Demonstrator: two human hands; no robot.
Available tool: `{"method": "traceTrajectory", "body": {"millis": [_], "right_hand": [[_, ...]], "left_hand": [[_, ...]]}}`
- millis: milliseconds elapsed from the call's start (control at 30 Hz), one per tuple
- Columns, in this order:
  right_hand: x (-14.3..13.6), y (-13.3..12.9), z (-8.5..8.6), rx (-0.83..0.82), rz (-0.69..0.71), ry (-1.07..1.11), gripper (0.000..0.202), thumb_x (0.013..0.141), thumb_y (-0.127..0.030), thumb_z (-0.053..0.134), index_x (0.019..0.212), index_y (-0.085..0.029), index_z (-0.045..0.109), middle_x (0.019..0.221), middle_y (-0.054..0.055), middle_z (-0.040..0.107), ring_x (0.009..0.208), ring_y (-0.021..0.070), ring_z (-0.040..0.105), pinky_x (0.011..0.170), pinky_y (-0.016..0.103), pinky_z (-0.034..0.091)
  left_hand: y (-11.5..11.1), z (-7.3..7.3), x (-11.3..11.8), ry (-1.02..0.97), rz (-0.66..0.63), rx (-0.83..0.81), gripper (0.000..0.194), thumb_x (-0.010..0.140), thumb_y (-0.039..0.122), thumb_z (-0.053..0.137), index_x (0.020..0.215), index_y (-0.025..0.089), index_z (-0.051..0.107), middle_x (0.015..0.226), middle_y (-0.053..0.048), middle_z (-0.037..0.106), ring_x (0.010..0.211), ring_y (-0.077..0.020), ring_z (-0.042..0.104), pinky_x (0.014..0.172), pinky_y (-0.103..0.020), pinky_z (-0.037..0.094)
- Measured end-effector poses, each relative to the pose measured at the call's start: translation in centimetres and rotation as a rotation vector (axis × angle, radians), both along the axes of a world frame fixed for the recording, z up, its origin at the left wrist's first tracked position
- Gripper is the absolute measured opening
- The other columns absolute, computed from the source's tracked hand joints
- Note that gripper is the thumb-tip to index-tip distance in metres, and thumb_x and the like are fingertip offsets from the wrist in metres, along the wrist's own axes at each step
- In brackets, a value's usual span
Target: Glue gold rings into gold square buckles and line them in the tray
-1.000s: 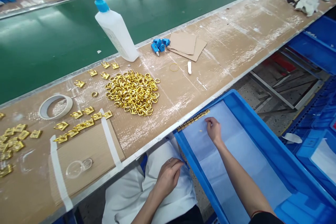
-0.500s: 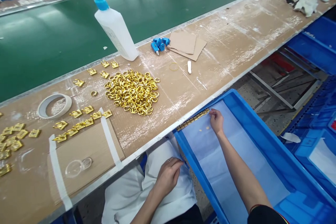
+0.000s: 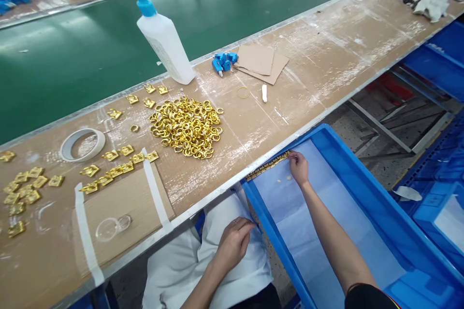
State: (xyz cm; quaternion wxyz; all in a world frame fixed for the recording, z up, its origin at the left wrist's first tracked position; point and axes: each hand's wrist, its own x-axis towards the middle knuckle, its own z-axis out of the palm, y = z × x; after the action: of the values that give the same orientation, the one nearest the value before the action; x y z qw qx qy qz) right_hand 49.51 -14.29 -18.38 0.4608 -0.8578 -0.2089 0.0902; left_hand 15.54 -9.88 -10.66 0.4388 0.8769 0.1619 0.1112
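Note:
My right hand (image 3: 299, 168) reaches into a blue tray (image 3: 322, 131) lined with white paper (image 3: 326, 212). Its fingertips pinch at the far end of a row of small gold-coloured pieces (image 3: 266, 166), which lie side by side along the tray's wall near the bench. The fingers partly cover the piece they hold. Over my lap, my left hand (image 3: 234, 242) rests with its fingers curled together, and no object shows in it. On the bench lie a heap of gold rings (image 3: 186, 128) and several loose gold square pieces (image 3: 126, 167).
A white bottle with a blue nozzle (image 3: 168, 48) stands behind the rings. A tape roll (image 3: 82, 145), a taped cardboard sheet (image 3: 134, 198), blue plastic parts (image 3: 224, 63) and cardboard scraps (image 3: 257, 60) lie on the bench (image 3: 326, 63). Beyond it runs a green belt (image 3: 235, 14).
The view has shifted slightly, so the bench items appear a little further right. My right hand stays at the end of the row, and my left hand stays over my lap.

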Motion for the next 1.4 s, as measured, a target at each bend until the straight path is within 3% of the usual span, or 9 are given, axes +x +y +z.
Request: {"method": "traceTrajectory", "body": {"millis": [167, 267, 400, 567, 900, 1400], "right_hand": [[-0.2, -0.8, 0.2, 0.031, -0.080, 0.060, 0.023, 0.073, -0.022, 0.046, 0.089, -0.019, 0.062, 0.095, 0.011, 0.073, 0.080, 0.0250, 0.069, 0.087, 0.043, 0.055], [-1.7, -1.7, -0.1, 0.034, -0.117, 0.136, 0.021, 0.074, -0.026, 0.047, 0.089, -0.020, 0.060, 0.080, 0.008, 0.072, 0.072, 0.0244, 0.069, 0.078, 0.041, 0.056], [-5.1, -2.2, -1.1, 0.048, -0.062, 0.281, 0.014, 0.081, -0.032, 0.054, 0.080, -0.020, 0.060, 0.076, 0.005, 0.071, 0.066, 0.0199, 0.068, 0.065, 0.033, 0.056], [-7.3, -1.6, -1.5, 0.066, 0.003, 0.370, 0.020, 0.088, -0.037, 0.062, 0.081, -0.018, 0.064, 0.076, 0.002, 0.071, 0.069, 0.0177, 0.069, 0.065, 0.031, 0.056], [-6.9, -0.4, -1.0, 0.098, 0.054, 0.383, 0.018, 0.088, -0.034, 0.062, 0.081, -0.018, 0.067, 0.078, 0.004, 0.072, 0.073, 0.0190, 0.069, 0.073, 0.035, 0.057], [-5.2, -1.0, -1.5, 0.114, -0.047, 0.361, 0.026, 0.096, -0.039, 0.066, 0.085, -0.015, 0.066, 0.087, 0.003, 0.071, 0.077, 0.0160, 0.067, 0.075, 0.033, 0.057]], "left_hand": [[0.0, 0.0, 0.0, 0.004, 0.000, -0.011, 0.034, 0.096, 0.007, 0.040, 0.108, 0.019, 0.069, 0.096, -0.008, 0.074, 0.087, -0.0235, 0.069, 0.076, -0.036, 0.057], [0.0, 0.0, 0.0, 0.012, 0.004, -0.013, 0.034, 0.095, 0.007, 0.040, 0.108, 0.019, 0.070, 0.096, -0.008, 0.074, 0.087, -0.0239, 0.069, 0.075, -0.036, 0.057], [0.0, -0.1, 0.1, 0.012, -0.004, -0.013, 0.033, 0.095, 0.007, 0.041, 0.107, 0.019, 0.070, 0.095, -0.008, 0.074, 0.086, -0.0243, 0.069, 0.075, -0.036, 0.057], [0.0, -0.1, 0.0, 0.005, -0.007, -0.007, 0.034, 0.095, 0.007, 0.041, 0.107, 0.019, 0.070, 0.095, -0.009, 0.074, 0.086, -0.0242, 0.068, 0.075, -0.036, 0.057], [-0.1, -0.1, -0.1, 0.021, -0.001, -0.019, 0.033, 0.094, 0.007, 0.042, 0.107, 0.019, 0.070, 0.097, -0.008, 0.074, 0.088, -0.0244, 0.069, 0.076, -0.037, 0.058], [0.0, -0.2, -0.1, 0.043, -0.009, -0.022, 0.034, 0.094, 0.007, 0.041, 0.108, 0.020, 0.069, 0.097, -0.008, 0.075, 0.088, -0.0235, 0.069, 0.078, -0.036, 0.058]]}}
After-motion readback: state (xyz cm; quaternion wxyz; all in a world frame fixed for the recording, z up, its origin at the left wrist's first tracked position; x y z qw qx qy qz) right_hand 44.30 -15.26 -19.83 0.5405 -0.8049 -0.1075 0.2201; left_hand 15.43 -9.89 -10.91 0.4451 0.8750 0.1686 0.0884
